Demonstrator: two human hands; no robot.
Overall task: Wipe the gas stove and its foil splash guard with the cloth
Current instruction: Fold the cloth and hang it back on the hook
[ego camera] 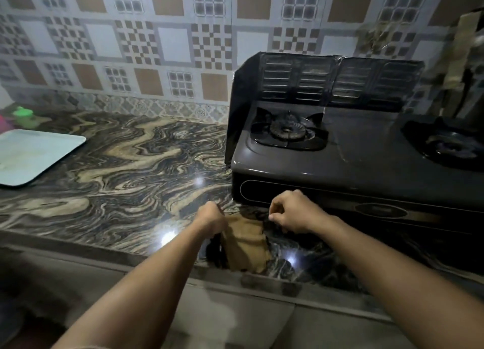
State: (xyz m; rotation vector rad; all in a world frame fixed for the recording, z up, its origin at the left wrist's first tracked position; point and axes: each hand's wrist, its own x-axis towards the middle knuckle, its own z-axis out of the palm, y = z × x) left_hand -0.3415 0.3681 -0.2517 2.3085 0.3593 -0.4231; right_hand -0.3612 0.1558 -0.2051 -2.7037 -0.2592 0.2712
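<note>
A tan-brown soft cloth with dark edging [246, 246] is held at the near edge of the glossy swirl-veined black-and-beige marble counter [117, 165], just in front of the stove's left front corner. The cloth's top-left corner is pinched in the closed left hand [210, 217]; its top-right corner is pinched between thumb and fingers of the right hand [293, 212], so the fabric is stretched between both and hangs crumpled over the counter lip.

The dark grey two-burner metal gas stove [366, 160] is set on the right of the counter, smooth and slightly glossy on top. A round ridged burner under a black pronged grate [288, 131] is seen at its far left; a second burner [450, 147] is seen at the right (blurred). An oval badge [379, 211] is set on the front panel, its writing unreadable.

The dark embossed foil splash guard [327, 81] is stood upright along the stove's far side and folded round its left side, with ribbed rectangular panels.

A pale blue flat rounded-corner tray [34, 155] is laid at far left, holding nothing visible. A green blurred object [23, 113] is seen behind it. The wall is covered in brown, white and grey checker-patterned tiles [170, 42].
</note>
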